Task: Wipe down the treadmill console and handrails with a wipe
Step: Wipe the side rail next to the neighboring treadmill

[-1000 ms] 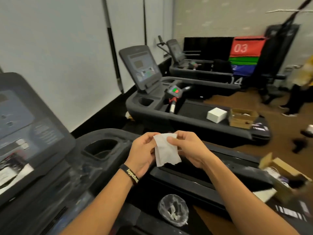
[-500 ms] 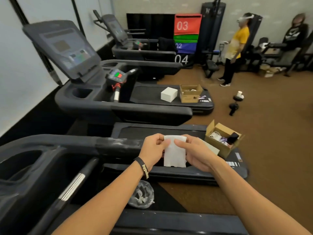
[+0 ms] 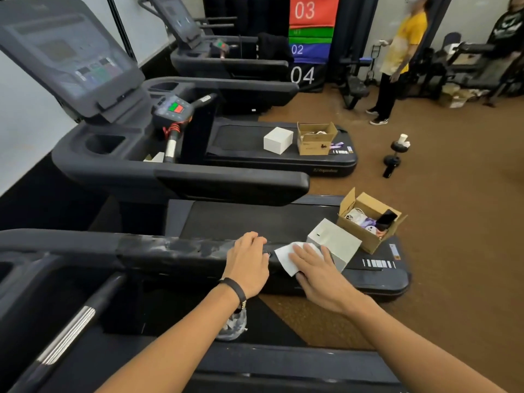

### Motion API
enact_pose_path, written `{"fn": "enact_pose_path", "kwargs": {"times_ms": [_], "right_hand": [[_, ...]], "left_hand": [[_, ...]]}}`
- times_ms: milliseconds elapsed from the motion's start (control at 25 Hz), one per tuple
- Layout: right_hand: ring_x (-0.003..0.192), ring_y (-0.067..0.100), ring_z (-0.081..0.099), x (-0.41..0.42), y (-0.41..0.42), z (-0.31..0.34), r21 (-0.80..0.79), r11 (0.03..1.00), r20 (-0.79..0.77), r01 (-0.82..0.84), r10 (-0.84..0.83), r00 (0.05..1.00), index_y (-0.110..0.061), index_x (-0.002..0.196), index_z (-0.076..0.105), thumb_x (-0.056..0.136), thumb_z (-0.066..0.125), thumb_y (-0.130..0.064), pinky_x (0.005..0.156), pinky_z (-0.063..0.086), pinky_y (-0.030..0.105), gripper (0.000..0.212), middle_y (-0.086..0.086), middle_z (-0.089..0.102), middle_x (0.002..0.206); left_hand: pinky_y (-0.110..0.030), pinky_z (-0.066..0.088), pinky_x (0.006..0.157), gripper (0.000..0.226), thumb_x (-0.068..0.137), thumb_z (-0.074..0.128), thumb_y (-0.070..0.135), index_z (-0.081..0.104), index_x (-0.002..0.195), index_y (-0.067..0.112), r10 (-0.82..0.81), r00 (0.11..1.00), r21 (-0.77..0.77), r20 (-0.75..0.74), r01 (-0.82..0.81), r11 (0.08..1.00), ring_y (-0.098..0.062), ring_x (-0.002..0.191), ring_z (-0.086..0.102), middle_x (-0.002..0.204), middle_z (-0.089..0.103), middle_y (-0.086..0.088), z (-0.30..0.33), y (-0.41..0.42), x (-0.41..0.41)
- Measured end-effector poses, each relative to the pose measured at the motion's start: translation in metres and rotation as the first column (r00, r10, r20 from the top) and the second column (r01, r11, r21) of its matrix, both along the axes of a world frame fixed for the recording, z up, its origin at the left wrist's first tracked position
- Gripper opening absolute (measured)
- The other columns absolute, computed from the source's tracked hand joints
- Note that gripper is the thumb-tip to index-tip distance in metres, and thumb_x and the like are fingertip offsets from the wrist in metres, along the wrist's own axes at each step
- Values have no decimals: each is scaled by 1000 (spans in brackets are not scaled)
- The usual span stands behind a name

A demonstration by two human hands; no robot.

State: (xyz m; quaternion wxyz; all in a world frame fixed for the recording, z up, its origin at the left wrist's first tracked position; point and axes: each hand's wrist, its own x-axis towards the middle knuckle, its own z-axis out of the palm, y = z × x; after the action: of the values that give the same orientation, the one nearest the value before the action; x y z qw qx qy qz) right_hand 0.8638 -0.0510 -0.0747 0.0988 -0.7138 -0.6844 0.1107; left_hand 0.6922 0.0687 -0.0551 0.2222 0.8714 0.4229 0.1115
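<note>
Handrail point(image 3: 175, 248) (scuffed) carries the white wipe point(image 3: 286, 258) — both hands rest there.

One wide head-worn view looks forward and steeply down from close above the near handrail point(image 3: 170, 251), taking in treadmills and floor point(image 3: 453, 222) beyond.

Bare arms, blk wristband point(image 3: 236, 293), L wrist.
</note>
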Motion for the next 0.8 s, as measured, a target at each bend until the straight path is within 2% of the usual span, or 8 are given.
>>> {"fn": "enact_pose_path", "kwargs": {"times_ms": [40, 80, 160, 280, 440, 680, 760, 800], "right_hand": [[150, 23, 22, 1, -5, -5, 4, 1000, -40, 21, -21, 999, -18, 142, 50, 98, 45, -18, 123, -5, 39, 44, 1, 39, 156], [151, 21, 22, 4, -6, -6, 47, 992, -140, 113, -106, 985, -17, 138, 55, 97, 47, -17, 122, -6, 33, 42, 0, 41, 156], [145, 22, 31, 5, 1, 1, 100, 935, -289, 340, -300, 909, -13, 133, 59, 98, 50, -16, 122, 11, 30, 37, 5, 47, 151], [132, 28, 41, -17, 23, 6, 56, 869, -170, 492, -477, 862, -5, 140, 46, 100, 47, -29, 115, 30, 39, 47, 13, 47, 143], [143, 35, 30, -47, 42, -14, -47, 859, 28, 510, -509, 860, -1, 151, 30, 103, 29, -52, 121, 17, 49, 70, 18, 36, 154], [151, 36, 11, -7, 24, -15, -128, 960, 155, 249, -229, 961, -5, 156, 11, 104, 27, -30, 123, 6, 51, 60, 15, 16, 163], [153, 36, 4, 7, 10, -13, -166, 960, 176, 227, -198, 964, -6, 158, 5, 101, 27, -27, 123, 3, 50, 65, 12, 8, 166], [151, 36, 11, 8, 10, -12, -165, 954, 187, 250, -218, 958, -4, 156, 10, 98, 25, -29, 122, 7, 49, 65, 14, 14, 165]], "left_hand": [[-40, 28, 112, 38, 99, 44, 30, 45, 136, 20, 10, 999, 49, -45, -8, 999, -20, 138, 28, 147, 34, 0, -4, 3, -6], [-42, 24, 113, 39, 99, 45, 32, 44, 137, 22, 33, 997, 81, -71, -27, 996, -19, 140, 23, 149, 31, 1, -6, 8, -12], [-44, 21, 113, 40, 97, 47, 35, 44, 136, 24, 53, 993, 123, -109, -40, 992, -20, 140, 20, 149, 30, 1, -13, 17, -24], [-43, 24, 111, 42, 95, 49, 36, 44, 135, 25, 13, 984, 227, -177, 29, 973, -20, 138, 23, 147, 31, 0, -17, 15, -29], [-45, 34, 106, 41, 94, 50, 38, 49, 132, 24, -19, 978, 322, -206, 86, 943, -25, 134, 34, 145, 39, -4, -20, 6, -24], [-50, 24, 116, 56, 100, 34, 46, 24, 151, 26, 63, 956, 287, -288, 23, 958, -35, 146, 15, 159, 16, -12, -22, 29, -64], [-48, 25, 117, 56, 98, 33, 47, 26, 150, 27, 48, 957, 291, -288, 40, 956, -33, 147, 15, 158, 18, -12, -27, 27, -89], [-46, 26, 116, 57, 97, 32, 48, 27, 150, 27, 33, 951, 297, -308, 62, 953, -32, 146, 16, 157, 21, -12, -30, 24, -100]]}}
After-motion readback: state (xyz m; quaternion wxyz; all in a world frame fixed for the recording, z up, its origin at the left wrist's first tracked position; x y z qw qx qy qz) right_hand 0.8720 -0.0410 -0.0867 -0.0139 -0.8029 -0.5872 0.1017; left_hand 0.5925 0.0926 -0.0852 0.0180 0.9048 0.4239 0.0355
